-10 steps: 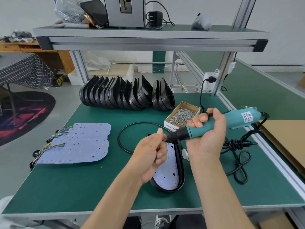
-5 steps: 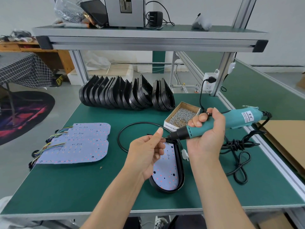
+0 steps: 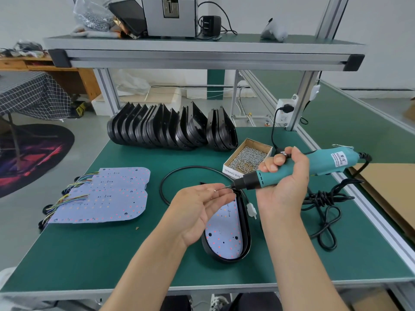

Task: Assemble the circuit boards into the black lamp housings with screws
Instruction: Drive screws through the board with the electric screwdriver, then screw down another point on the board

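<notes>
A black lamp housing (image 3: 225, 259) lies on the green mat in front of me, with a pale circuit board (image 3: 224, 236) seated inside it. My right hand (image 3: 283, 187) grips a teal electric screwdriver (image 3: 332, 160), its bit pointing left. A small screw (image 3: 215, 191) sits at the bit's tip, just above the fingers of my left hand (image 3: 199, 209). That hand is palm up with relaxed fingers and covers the housing's upper end. A white connector (image 3: 251, 209) hangs beside the housing.
A cardboard box of screws (image 3: 247, 158) stands behind the screwdriver. Several empty black housings (image 3: 170, 129) stand in a row at the back. Loose circuit boards (image 3: 107, 196) with coloured wires are stacked at left. The screwdriver's cable (image 3: 323, 198) coils at right, and a shelf (image 3: 202, 57) hangs overhead.
My left hand, which pinched the screw against the bit, has opened and turned palm up. The screw now stays on the bit's tip. The screwdriver has barely moved.
</notes>
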{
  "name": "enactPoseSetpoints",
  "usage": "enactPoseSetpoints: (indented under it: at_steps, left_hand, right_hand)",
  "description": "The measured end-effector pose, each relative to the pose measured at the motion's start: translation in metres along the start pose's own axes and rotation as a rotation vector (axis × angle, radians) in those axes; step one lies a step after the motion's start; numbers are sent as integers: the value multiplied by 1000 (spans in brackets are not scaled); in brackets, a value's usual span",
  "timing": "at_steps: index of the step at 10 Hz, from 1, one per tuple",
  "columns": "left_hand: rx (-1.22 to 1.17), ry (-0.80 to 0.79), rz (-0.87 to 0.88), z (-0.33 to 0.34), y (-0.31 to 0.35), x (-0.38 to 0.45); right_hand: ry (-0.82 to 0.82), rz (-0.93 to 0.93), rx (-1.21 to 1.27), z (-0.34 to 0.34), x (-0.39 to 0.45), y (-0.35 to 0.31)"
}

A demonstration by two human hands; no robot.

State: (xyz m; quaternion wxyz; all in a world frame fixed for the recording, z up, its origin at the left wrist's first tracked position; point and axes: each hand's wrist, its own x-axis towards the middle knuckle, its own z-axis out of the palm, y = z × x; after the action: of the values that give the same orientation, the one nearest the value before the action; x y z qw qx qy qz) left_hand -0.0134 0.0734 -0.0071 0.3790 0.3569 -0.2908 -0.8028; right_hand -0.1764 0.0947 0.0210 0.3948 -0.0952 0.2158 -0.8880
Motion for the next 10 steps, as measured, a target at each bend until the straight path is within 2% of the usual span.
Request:
enactPoseSetpoints:
  at_steps: [6,10]
  left_hand:
    - [98,82,159,1,-12,5]
    - [48,25,112,2,-13,5]
  right_hand:
    - [-37,-9,25,-3,0,-7]
    - [-21,10,41,-1,-2,-6]
